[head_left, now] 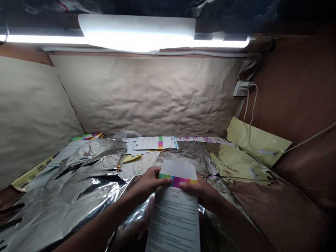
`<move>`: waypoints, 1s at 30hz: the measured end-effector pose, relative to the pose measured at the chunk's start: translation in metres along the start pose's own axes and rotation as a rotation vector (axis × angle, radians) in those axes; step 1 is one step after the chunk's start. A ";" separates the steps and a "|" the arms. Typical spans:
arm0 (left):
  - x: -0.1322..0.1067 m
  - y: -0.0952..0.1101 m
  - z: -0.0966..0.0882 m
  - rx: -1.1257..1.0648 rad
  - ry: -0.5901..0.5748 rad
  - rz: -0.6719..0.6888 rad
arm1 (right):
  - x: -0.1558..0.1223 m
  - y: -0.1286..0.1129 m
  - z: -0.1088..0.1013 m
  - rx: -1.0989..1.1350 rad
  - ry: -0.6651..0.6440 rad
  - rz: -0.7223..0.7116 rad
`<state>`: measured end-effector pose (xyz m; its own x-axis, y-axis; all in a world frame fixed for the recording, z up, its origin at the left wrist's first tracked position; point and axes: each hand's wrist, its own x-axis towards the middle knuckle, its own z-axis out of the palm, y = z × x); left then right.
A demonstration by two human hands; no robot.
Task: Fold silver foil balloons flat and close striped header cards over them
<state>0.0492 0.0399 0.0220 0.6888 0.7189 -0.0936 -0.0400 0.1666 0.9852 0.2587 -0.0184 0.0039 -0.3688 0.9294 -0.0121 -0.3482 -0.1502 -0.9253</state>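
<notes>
Both hands hold a long white printed packet [173,217] low in the middle of the view. It has rows of small text, a coloured band across its upper part and a plain white end above that. The frames do not show whether it is a flat envelope or a folded carton. My left hand [154,180] grips the left edge, thumb on the green and blue part of the band. On the opposite edge, my right hand [201,189] is closed, its thumb over the purple and yellow part. The remaining fingers are behind the packet.
Similar printed pieces lie in a stack [154,142] at the back, and more sit at the back left [88,137]. Crumpled silver foil [86,182] covers the left side. A yellow sheet [257,141] leans right, beneath cables from a wall socket [240,88]. A tube light [220,43] hangs above.
</notes>
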 end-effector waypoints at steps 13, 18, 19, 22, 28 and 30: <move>0.009 -0.022 -0.011 -0.037 0.227 0.000 | 0.007 0.014 -0.003 -1.171 0.227 -0.461; 0.014 -0.038 -0.024 0.206 0.251 -0.040 | 0.011 0.025 0.003 -1.202 0.178 -0.278; 0.015 -0.040 -0.027 0.289 0.250 -0.052 | 0.012 0.027 0.004 -1.183 0.179 -0.248; 0.015 -0.040 -0.035 0.588 0.265 -0.074 | 0.012 0.031 0.007 -1.157 0.144 -0.172; 0.011 -0.034 -0.043 0.976 0.364 -0.040 | 0.011 0.038 0.010 -1.216 0.043 -0.169; 0.010 -0.034 -0.043 1.040 0.326 -0.008 | 0.012 0.038 0.012 -1.203 0.053 -0.171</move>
<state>0.0264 0.0709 -0.0185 0.4550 0.8903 0.0176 0.7013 -0.3704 0.6091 0.2309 -0.0170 -0.0273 -0.3510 0.9235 0.1550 0.6435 0.3581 -0.6765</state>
